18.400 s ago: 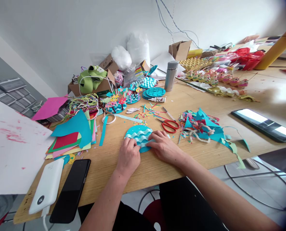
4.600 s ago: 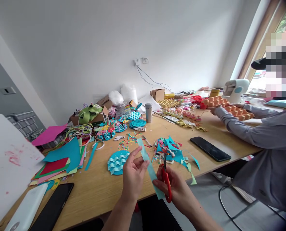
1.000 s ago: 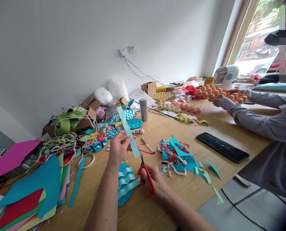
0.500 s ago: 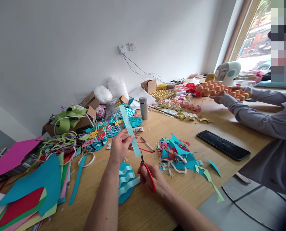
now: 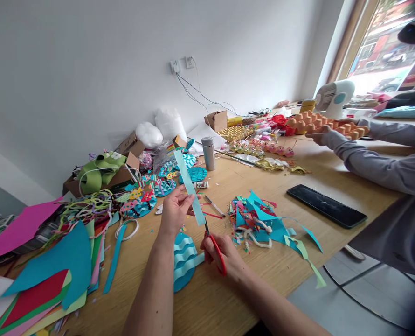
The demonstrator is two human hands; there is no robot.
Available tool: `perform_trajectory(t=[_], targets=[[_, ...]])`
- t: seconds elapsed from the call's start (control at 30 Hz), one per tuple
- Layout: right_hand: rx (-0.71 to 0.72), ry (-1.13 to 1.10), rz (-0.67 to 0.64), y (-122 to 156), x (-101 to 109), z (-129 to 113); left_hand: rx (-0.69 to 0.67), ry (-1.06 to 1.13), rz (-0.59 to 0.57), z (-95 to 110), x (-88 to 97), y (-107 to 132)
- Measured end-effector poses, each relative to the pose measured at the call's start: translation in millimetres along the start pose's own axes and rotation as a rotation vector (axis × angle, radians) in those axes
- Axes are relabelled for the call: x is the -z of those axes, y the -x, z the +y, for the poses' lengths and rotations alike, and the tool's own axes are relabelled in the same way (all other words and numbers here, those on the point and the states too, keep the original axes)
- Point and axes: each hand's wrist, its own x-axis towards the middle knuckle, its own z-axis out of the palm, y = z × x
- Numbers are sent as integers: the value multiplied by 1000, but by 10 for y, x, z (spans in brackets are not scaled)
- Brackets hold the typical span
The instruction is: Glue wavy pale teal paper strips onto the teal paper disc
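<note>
My left hand pinches a light blue paper strip between thumb and fingers, holding it slanted above the table. The red-handled scissors are in my right hand, fingers wrapped through the handles. Their dark blades point up and sit at the strip's lower end; whether they touch the paper I cannot tell. Below my hands lies a blue paper disc with wavy light blue strips across it. A light blue strip end sticks out from the disc toward my right hand, partly hidden there.
Paper scraps lie right of my hands, beside a black phone. Coloured paper sheets are stacked at left. A metal flask stands behind. At far right, a person's hands hold an orange egg tray.
The view has shifted slightly. My hands, the strip and the scissors keep nearly the same pose. The person at right still holds the egg tray.
</note>
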Motion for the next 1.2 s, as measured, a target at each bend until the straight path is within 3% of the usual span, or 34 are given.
perform_trajectory(t=[1.2], targets=[[-57,24,20,-15,-5,-20,11,23,3,-18,8,-6]])
